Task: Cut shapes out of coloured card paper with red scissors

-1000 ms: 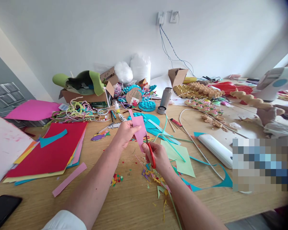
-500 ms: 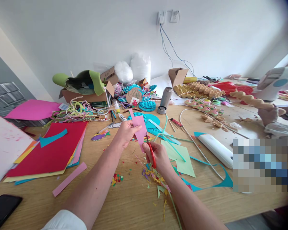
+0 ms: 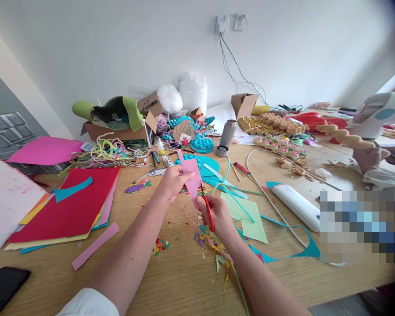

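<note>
A piece of pink paper (image 3: 191, 172) is pinched between the thumb and fingers of my left hand (image 3: 175, 182). Red-handled scissors (image 3: 210, 213) are in my right hand (image 3: 217, 215), with their blades pointing up beside the paper's right edge. The paper's lower tip reaches down to my right thumb. Under and near my hands lie small colourful paper scraps (image 3: 213, 245) and a pile of round paper dots (image 3: 160, 246). A pale green sheet (image 3: 250, 219) rests to the right of my right hand.
Coloured sheets (image 3: 66, 206) are stacked at the left, near a pink strip (image 3: 95, 245) and a black phone (image 3: 5, 287). Behind my hands stands a grey flask (image 3: 228, 134). A white cable (image 3: 266, 197) curves on the right, where another person's hands (image 3: 368, 160) hold cardboard.
My hands and the pink paper have barely moved. At the right, the other person's hands and the cardboard piece have shifted slightly.
</note>
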The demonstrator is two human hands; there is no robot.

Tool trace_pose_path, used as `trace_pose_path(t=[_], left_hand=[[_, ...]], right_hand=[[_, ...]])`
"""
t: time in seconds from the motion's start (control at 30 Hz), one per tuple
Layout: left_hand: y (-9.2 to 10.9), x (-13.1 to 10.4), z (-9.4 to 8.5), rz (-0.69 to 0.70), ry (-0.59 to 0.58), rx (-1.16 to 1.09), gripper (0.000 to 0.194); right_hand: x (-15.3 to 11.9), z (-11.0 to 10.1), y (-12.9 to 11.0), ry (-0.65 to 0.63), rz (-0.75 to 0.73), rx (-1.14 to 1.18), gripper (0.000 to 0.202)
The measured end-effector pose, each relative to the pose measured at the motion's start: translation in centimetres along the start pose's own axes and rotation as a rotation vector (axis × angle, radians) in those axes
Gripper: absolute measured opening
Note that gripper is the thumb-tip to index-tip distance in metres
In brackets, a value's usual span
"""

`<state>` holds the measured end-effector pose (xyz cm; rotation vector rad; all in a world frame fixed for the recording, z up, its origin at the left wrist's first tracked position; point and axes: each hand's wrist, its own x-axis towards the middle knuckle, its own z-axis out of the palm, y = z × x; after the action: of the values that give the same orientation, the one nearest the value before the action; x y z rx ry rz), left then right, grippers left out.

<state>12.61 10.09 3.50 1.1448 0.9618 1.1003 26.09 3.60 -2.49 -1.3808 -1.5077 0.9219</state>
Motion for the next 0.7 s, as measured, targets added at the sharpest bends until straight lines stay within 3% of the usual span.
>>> trace_pose_path(t=[0.27, 0.7], left_hand=[[0.07, -0.01, -0.01, -0.018, -0.016, 0.002, 0.039], [-0.13, -0.02, 0.07, -0.03, -0.032, 0.017, 0.037]], right_hand=[[0.04, 0.24, 0.54, 0.045, 0.001, 0.011, 0.049], [0.02, -0.09, 0.32, 0.014, 0.007, 0.005, 0.043]])
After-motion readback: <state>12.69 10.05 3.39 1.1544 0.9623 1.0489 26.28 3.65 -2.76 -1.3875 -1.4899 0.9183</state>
